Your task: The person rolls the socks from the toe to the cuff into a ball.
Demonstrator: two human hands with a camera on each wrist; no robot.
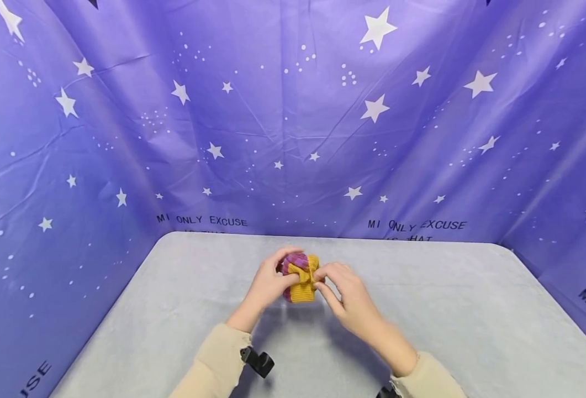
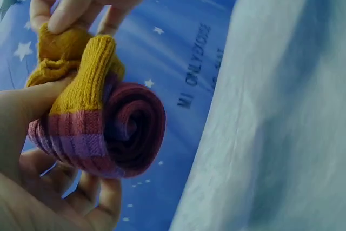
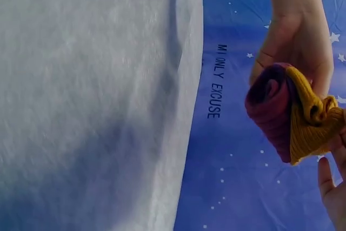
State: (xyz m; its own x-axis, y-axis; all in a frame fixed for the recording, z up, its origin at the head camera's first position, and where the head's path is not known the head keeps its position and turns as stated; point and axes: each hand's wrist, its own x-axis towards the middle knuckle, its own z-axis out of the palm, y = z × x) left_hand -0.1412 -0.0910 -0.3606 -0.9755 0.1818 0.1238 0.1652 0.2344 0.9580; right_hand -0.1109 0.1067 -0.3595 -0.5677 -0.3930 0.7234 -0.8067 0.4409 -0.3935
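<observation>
at the bottom of the head view, two pale sleeves enter, with a black wrist fitting beside the left one; its counterpart on the right is largely cut off by the frame. beyond them, the left hand grips a knitted roll, thumb across the front and fingers round the back. the right hand meets it from the opposite side, thumb and forefinger pinching the edge of the mustard cuff.

governing relation, as judged: the cuff lies on the roll's right, directly at the right fingertips, while the purple body sits within the left hand's hold. the roll's axis runs roughly up and down the head view, its spiral end facing the table side in both wrist views.

not verified: whether the left thumb tip lies on the cuff or inside its fold (bunched knit obscures that spot). the left fingers are mostly concealed in the head view; the right hand is cut off in its own wrist view; the spiral's inner layers are too dark to count. the roll appears raised above the table; clearance cannot be read.

farthest off, a purple-blue backdrop bears white stars; its lower lettering is partly hidden behind the table's far edge.
</observation>
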